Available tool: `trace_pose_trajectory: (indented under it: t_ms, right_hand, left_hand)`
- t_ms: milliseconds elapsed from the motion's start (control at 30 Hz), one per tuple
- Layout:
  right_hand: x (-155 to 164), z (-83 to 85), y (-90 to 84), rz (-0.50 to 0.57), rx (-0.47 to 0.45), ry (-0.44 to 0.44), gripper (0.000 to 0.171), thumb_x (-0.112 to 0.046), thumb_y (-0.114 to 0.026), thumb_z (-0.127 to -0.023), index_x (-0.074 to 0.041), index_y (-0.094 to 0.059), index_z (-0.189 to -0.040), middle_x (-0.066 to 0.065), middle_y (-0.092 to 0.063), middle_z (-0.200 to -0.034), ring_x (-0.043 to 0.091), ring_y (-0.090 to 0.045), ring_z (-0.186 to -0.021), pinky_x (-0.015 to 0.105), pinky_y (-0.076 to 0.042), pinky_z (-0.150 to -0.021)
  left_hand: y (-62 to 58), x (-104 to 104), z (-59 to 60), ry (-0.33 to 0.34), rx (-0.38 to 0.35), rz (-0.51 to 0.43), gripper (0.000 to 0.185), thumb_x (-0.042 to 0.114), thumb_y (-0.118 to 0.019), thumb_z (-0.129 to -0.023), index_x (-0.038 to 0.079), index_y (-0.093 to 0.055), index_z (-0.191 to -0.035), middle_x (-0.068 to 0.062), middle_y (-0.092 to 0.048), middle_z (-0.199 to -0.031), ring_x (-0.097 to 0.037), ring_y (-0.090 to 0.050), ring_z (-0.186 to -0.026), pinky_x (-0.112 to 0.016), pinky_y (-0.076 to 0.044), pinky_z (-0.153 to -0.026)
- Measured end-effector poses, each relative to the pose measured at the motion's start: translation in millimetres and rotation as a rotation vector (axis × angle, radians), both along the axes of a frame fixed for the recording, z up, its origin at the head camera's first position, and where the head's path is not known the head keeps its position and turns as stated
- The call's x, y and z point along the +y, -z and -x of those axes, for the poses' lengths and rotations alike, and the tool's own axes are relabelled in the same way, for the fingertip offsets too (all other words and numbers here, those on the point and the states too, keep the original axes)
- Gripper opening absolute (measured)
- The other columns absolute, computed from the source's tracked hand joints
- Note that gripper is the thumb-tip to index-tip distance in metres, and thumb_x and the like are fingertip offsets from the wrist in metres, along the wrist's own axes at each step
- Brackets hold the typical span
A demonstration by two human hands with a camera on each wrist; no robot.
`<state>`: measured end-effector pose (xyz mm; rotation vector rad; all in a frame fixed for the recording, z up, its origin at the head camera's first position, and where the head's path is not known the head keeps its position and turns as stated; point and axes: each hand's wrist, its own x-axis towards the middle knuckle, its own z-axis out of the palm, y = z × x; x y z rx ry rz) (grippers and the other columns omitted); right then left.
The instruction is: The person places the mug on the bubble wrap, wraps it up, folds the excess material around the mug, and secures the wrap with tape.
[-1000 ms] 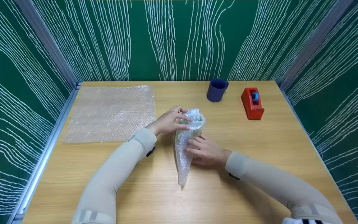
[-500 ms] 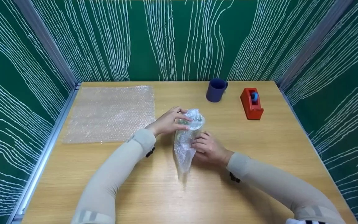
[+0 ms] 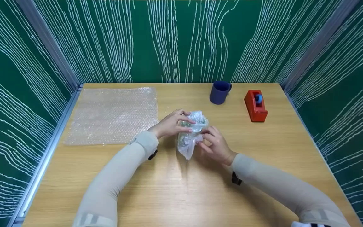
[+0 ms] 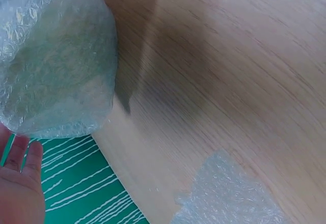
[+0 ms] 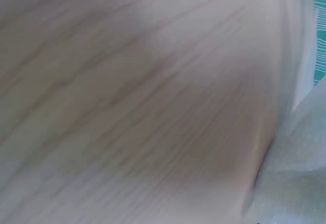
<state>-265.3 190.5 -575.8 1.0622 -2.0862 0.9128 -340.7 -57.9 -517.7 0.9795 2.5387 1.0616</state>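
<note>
A bundle of bubble wrap (image 3: 187, 143) with something greenish inside lies at the middle of the table. My left hand (image 3: 171, 123) holds its far part, fingers spread over the top. Close by on the near right side, my right hand (image 3: 216, 145) pinches the wrap's loose near end, which is folded up and crumpled. The left wrist view shows the rounded wrapped bundle (image 4: 63, 66) large, with fingertips at its lower edge. Only a strip of translucent wrap (image 5: 293, 178) appears at the right of the right wrist view. The wrapped item's kind is hidden.
A flat sheet of bubble wrap (image 3: 115, 116) lies at the back left. Toward the back right stand a dark blue mug (image 3: 218, 94) and a red tape dispenser (image 3: 255, 108). Green walls with white lines (image 3: 181, 41) enclose the wooden table (image 3: 156, 195).
My right hand has moved slightly up and away from me, folding the long pointed tail of the wrap up against the bundle. The left hand has stayed in place.
</note>
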Motion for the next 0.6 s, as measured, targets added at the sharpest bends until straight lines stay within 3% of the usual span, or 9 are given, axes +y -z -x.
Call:
trace_pose_trajectory:
  t_ms: [200, 400, 600]
  right_hand:
    - [-3.0, 0.7, -4.9, 0.067, -0.067, 0.098, 0.013, -0.003, -0.083, -0.089, -0.005, -0.071, -0.089, 0.021, -0.071, -0.120, 0.041, -0.065, -0.112, 0.056, -0.055, -0.095]
    - [-3.5, 0.5, -9.6, 0.086, -0.146, 0.127, 0.010, -0.003, -0.084, -0.091, -0.003, -0.074, -0.091, 0.020, -0.073, -0.130, 0.043, -0.067, -0.123, 0.063, -0.055, -0.105]
    - [-4.1, 1.3, -13.0, 0.100, -0.236, 0.153, 0.006, -0.004, -0.082, -0.095, -0.002, -0.077, -0.097, 0.017, -0.078, -0.123, 0.039, -0.070, -0.121, 0.062, -0.056, -0.107]
  left_hand:
    - [-0.3, 0.0, -0.2, -0.020, -0.037, -0.007, 0.040, 0.045, -0.082, -0.097, 0.028, -0.080, -0.133, 0.000, -0.052, -0.161, -0.026, -0.045, -0.152, -0.056, -0.036, -0.129]
    - [-0.2, -0.3, 0.0, -0.024, -0.045, -0.022, 0.040, 0.046, -0.083, -0.096, 0.028, -0.080, -0.131, -0.001, -0.054, -0.159, -0.026, -0.047, -0.150, -0.057, -0.037, -0.128]
    - [-0.1, 0.1, -0.4, -0.032, -0.042, -0.030, 0.044, 0.046, -0.083, -0.096, 0.027, -0.078, -0.135, -0.002, -0.056, -0.156, -0.026, -0.049, -0.148, -0.056, -0.040, -0.126]
